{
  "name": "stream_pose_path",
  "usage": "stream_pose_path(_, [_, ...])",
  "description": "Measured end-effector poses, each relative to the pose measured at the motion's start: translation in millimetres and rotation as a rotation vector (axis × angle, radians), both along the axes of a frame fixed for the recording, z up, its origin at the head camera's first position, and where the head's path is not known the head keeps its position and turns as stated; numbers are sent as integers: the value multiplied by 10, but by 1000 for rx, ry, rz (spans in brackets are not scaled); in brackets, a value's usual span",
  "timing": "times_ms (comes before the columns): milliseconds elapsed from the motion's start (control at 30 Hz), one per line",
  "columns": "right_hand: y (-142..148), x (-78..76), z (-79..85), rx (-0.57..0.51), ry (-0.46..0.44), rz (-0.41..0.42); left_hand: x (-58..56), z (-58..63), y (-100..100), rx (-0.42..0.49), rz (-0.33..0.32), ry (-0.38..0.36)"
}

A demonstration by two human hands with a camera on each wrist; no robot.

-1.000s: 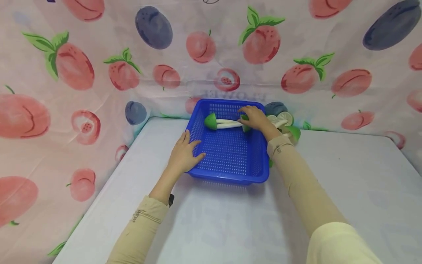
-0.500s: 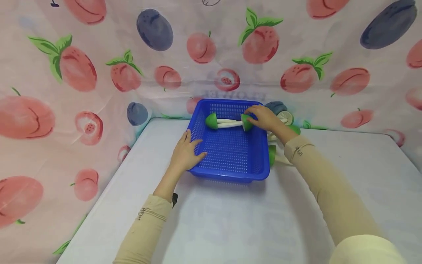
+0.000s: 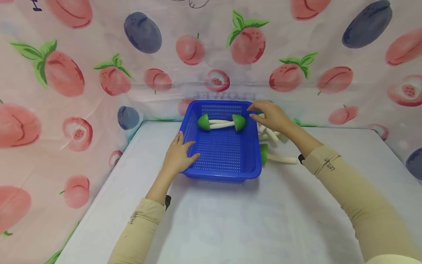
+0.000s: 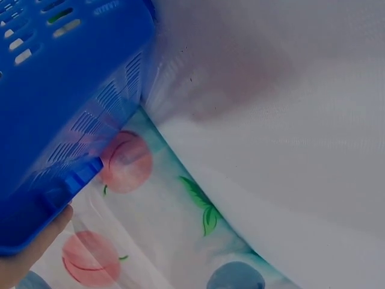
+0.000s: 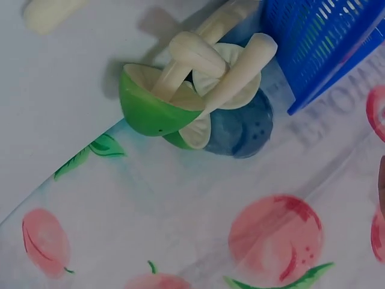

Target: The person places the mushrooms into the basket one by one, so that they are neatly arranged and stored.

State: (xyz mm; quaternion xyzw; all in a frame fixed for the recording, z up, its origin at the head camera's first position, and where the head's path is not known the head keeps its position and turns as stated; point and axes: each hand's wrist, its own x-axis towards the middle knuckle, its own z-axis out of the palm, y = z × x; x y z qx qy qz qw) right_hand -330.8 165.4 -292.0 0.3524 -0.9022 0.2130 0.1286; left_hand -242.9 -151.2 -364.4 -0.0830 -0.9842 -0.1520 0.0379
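Observation:
My left hand (image 3: 178, 156) rests on the left rim of a blue perforated plastic basket (image 3: 221, 154), its fingers fairly straight and spread. In the left wrist view, part of a finger lies along the edge of the basket (image 4: 66, 108). Inside the basket are two toy mushrooms with green caps (image 3: 204, 122) and white stems, lying side by side with caps at opposite ends. Over the basket's back right corner hovers my right hand (image 3: 271, 116), thumb and fingers parted with nothing between them.
Several more green-capped mushrooms (image 5: 156, 102) lie heaped right of the basket, partly hidden by my right hand in the head view. Another mushroom (image 3: 280, 158) lies against the basket's right side. A fruit-print cloth (image 3: 211, 47) hangs behind the white table (image 3: 211, 220).
My right hand has let go of the mushroom cap in the basket and moved right and up to the basket's rim. My left hand stays at the left rim.

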Motion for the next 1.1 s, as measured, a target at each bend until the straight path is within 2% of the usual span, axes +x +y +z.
stream_pose_path(233, [170, 193, -14, -30, 0, -38, 34, 13, -50, -2, -5, 5])
stream_pose_path(433, [304, 323, -99, -49, -13, -64, 10, 37, -74, 0, -17, 21])
stream_pose_path(767, [565, 550, -381, 44, -142, -134, -12, 40, -25, -7, -31, 18])
stream_pose_path(967, [691, 662, -594, 131, -241, -128, 1, 22, 5, -12, -39, -3])
stream_pose_path(1100, [726, 673, -773, 185, -313, -130, 21, 20, -7, -8, -48, -1])
